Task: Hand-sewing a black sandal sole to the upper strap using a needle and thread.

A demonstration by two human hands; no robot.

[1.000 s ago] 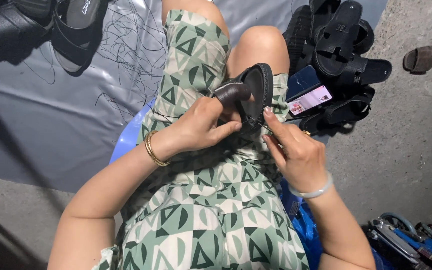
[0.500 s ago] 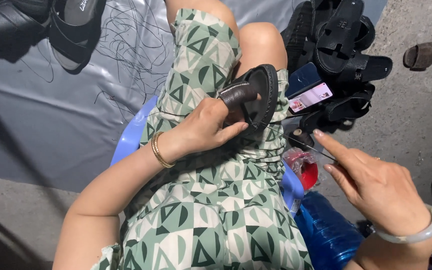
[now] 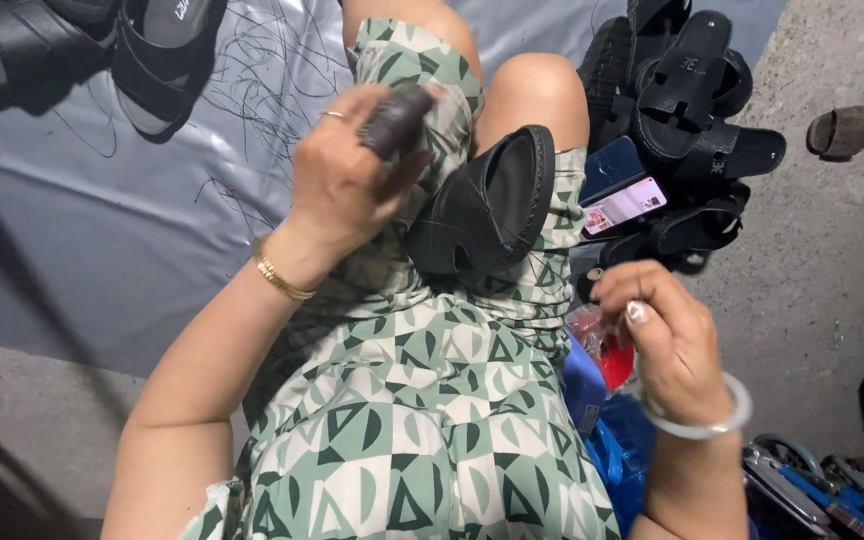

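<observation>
The left hand point(image 3: 347, 175) is closed around a dark strap piece point(image 3: 395, 118), raised just above and left of the black sandal point(image 3: 487, 205) lying on the lap. Right of the sandal a pile of black sandals point(image 3: 687, 110) and a phone point(image 3: 622, 195) crowd in. The right hand point(image 3: 667, 335), fingers curled over something small, hovers below it. Left lies grey sheeting point(image 3: 102, 240) on concrete floor point(image 3: 832, 260).

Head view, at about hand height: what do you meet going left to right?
Grey plastic sheet → left hand gripping a dark strap piece → black rubber sandal on the lap → smartphone → brown sandal on concrete.
</observation>
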